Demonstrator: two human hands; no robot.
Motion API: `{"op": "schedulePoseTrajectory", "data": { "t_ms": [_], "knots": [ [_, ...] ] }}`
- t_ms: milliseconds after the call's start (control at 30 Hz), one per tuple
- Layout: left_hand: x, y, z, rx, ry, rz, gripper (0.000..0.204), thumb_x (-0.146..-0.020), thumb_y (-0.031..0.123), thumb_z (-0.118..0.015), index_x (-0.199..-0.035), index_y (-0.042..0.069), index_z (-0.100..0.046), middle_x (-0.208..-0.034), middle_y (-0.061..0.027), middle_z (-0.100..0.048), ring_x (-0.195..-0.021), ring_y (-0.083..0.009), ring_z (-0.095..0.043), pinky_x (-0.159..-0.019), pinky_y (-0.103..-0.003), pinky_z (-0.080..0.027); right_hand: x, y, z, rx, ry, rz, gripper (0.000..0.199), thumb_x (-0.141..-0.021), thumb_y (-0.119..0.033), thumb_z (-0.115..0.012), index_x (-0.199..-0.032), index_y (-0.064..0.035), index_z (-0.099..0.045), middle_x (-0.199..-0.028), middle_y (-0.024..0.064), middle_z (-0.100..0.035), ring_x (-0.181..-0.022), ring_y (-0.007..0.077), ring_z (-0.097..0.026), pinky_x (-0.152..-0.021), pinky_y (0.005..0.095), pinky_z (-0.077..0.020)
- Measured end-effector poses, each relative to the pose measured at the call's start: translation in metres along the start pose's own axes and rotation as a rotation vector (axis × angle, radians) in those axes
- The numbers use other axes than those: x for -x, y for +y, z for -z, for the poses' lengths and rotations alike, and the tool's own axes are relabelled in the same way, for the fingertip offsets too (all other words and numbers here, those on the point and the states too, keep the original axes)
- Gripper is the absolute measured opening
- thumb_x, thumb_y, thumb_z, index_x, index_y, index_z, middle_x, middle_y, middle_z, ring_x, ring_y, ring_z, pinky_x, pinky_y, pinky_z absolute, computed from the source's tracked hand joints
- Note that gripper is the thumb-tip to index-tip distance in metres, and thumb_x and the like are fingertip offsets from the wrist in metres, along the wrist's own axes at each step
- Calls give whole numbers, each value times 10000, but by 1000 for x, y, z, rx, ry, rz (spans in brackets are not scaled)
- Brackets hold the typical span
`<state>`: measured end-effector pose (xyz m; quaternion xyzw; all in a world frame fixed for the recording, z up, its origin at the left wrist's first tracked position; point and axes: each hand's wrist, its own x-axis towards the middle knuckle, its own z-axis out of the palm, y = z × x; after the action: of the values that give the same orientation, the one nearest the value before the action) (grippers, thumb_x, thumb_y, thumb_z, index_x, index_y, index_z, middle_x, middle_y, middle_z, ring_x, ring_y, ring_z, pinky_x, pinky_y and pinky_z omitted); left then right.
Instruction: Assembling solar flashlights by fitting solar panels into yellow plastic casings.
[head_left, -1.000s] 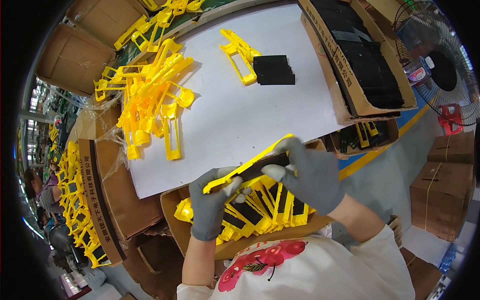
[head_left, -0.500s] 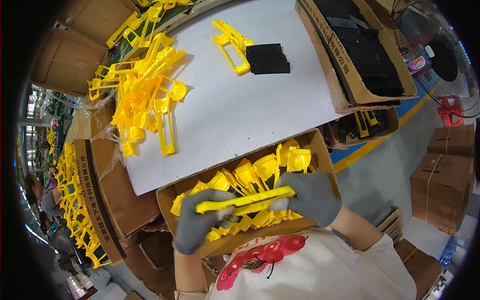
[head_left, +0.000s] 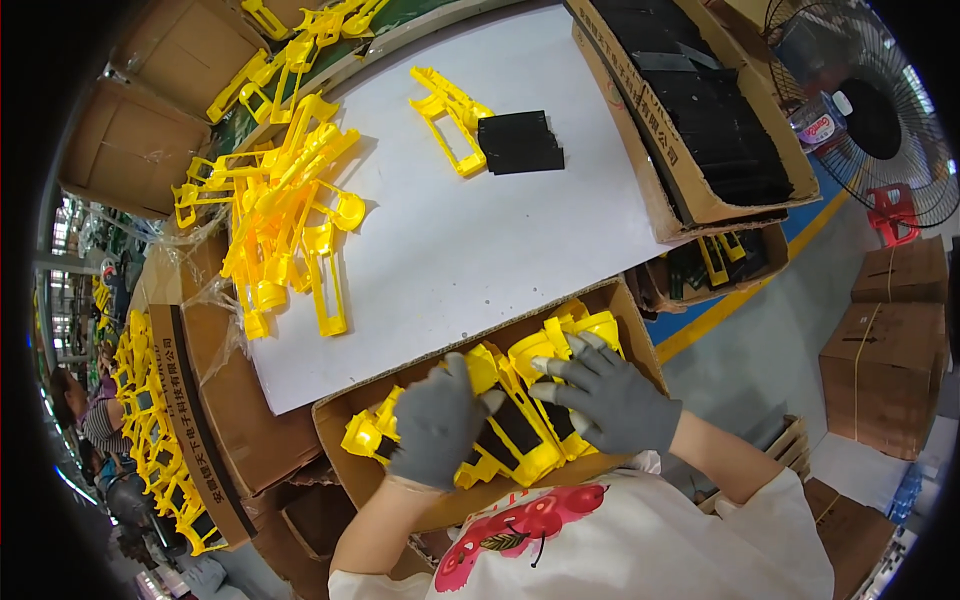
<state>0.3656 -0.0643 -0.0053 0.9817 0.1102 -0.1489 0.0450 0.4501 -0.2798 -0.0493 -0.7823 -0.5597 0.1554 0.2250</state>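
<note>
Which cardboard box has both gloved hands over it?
The box of yellow frames at the near edge of the table; only it lies beneath the left hand and right hand.

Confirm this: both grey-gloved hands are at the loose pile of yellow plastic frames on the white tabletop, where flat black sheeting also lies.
Wrong place: the head view shows the grey-gloved left hand and right hand at yellow plastic frames in the brown cardboard box, not the loose pile. Flat black sheeting does lie on the white tabletop.
</note>
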Motion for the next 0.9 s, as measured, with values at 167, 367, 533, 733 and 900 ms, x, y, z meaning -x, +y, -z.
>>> {"op": "schedulePoseTrajectory", "data": {
  "t_ms": [167, 367, 533, 733, 900],
  "knots": [
    [-12, -14, 21, -40, 93, -83, 412, -800, 492, -650, -886, 88, -656, -626, -94, -611, -557, -283, -636, -504, -370, -484, -12, 3, 18, 128, -16, 7, 571, -737, -202, -666, -1288, -173, -519, -1383, 112, -440, -1269, 356, -402, -1081, 484, -311],
    [-166, -62, 78, 129, 525, -205, 367, -816, 227, -673, -1147, 96, -587, -1025, -159, -651, -919, -319, -637, -740, -413, -520, -26, 13, 54, 81, 416, -108, 389, -765, -313, -702, -1082, -98, -631, -1123, 86, -624, -891, 234, -625, -743, 319, -504],
    [-299, -80, 72, -152, 555, -455, 605, -742, -7, -591, -1312, 173, -492, -1440, -111, -417, -1288, -324, -426, -985, -410, -456, -63, 44, 59, 69, 506, -215, 310, -819, -293, -642, -1091, -147, -609, -1139, 49, -593, -1018, 241, -578, -848, 362, -479],
    [-319, -92, 47, -91, 236, -348, 442, -752, 45, -582, -1181, 151, -575, -1380, -118, -488, -1126, -286, -570, -938, -408, -450, -110, 125, 53, 124, 622, -276, 309, -798, -218, -654, -1094, -154, -592, -1149, 56, -565, -1106, 263, -533, -903, 398, -454],
    [-236, -116, 25, -32, 361, -472, 497, -688, -34, -580, -1166, 102, -567, -1344, -116, -510, -1102, -328, -556, -999, -448, -416, -151, 162, 46, 219, 606, -314, 299, -768, -192, -688, -1062, -156, -641, -1102, 46, -554, -1058, 248, -528, -903, 401, -421]
  ]
}}
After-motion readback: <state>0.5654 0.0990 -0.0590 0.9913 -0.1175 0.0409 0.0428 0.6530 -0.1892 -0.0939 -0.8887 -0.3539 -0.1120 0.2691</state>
